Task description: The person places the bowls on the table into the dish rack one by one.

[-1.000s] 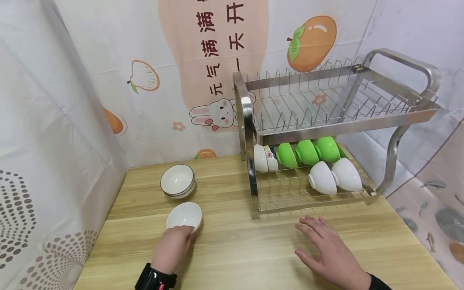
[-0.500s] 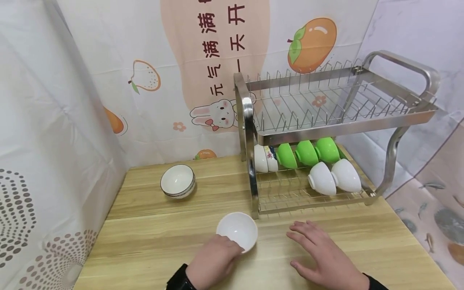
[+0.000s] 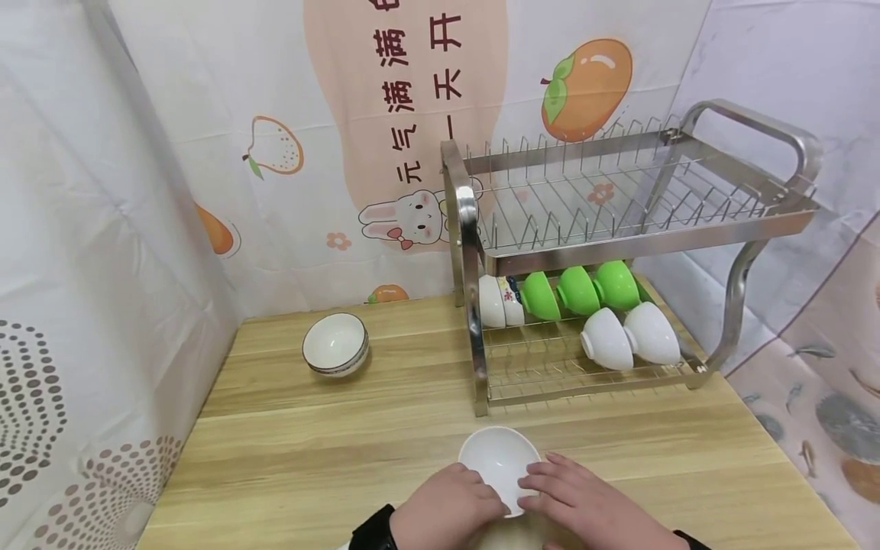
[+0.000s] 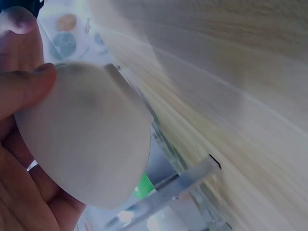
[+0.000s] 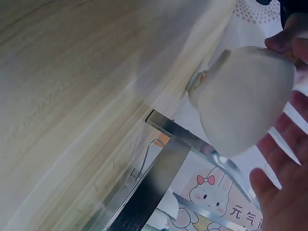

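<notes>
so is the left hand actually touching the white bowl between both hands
Touching. In the left wrist view, the left hand holds the white bowl, its thumb lying against the outer wall.

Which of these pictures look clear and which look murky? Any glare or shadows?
Head view: bright and fairly crisp, with shiny highlights on the steel rack; left wrist view: hazy and soft, the white bowl looking dull grey, with a broad shadow on the wooden table; right wrist view: similarly hazy, with another shadow on the wooden table and a bright glint on the steel rack.
</notes>
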`<state>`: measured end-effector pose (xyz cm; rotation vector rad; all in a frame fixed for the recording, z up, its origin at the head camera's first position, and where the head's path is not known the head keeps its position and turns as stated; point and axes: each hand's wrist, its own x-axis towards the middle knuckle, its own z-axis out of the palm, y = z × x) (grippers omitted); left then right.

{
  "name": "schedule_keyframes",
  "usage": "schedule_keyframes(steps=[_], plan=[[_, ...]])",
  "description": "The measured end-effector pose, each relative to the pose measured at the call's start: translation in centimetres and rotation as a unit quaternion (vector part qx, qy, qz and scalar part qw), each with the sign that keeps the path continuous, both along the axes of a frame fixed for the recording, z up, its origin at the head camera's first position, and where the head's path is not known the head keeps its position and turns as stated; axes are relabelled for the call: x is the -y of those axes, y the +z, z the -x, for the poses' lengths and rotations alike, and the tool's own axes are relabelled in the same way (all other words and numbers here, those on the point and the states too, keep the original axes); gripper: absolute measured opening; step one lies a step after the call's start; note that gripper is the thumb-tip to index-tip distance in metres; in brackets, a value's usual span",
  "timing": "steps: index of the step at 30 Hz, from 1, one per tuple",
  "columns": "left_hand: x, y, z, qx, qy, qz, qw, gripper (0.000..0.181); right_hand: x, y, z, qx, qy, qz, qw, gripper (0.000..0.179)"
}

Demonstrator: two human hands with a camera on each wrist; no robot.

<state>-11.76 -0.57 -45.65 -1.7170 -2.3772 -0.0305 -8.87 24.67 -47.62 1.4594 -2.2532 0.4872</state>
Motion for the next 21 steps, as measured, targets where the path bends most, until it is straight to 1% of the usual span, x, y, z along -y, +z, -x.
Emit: schedule_keyframes(steps=[4,6,11,13,14,16,21], plan=[[-0.4,0.0,-0.3,-0.004,-0.020,-0.004,0.9998,0.010,0.2,-0.2,0.0,0.006,0.025,0.000,0.9997,0.047],[-0.6,-0.1,-0.4,-0.002,-0.026,-0.003,0.9997,0.010,0.3,-0.3,0.0,0.010,0.030,0.000,0.9995,0.041],[-1.1,-0.1,-0.4,0.006,-0.039,0.015,0.9991,0.011,0.4,-0.5,-0.1,0.039,0.030,-0.016,0.9986,0.030],[-1.2,-0.1,-0.4,0.005,-0.041,0.024,0.9989,0.008,0.4,-0.6,-0.1,0.048,0.033,-0.021,0.9981,0.027],[-1.3,-0.1,-0.4,0.005,-0.041,0.027,0.9988,0.007,0.4,-0.6,-0.1,0.045,0.036,-0.023,0.9981,0.026],[-1.4,-0.2,-0.4,-0.002,-0.041,0.032,0.9986,0.005,0.4,-0.6,-0.1,0.050,0.035,-0.023,0.9979,0.025],[-1.5,-0.3,-0.4,-0.009,-0.037,0.031,0.9988,0.005,0.3,-0.7,-0.1,0.070,0.029,-0.014,0.9971,0.022]])
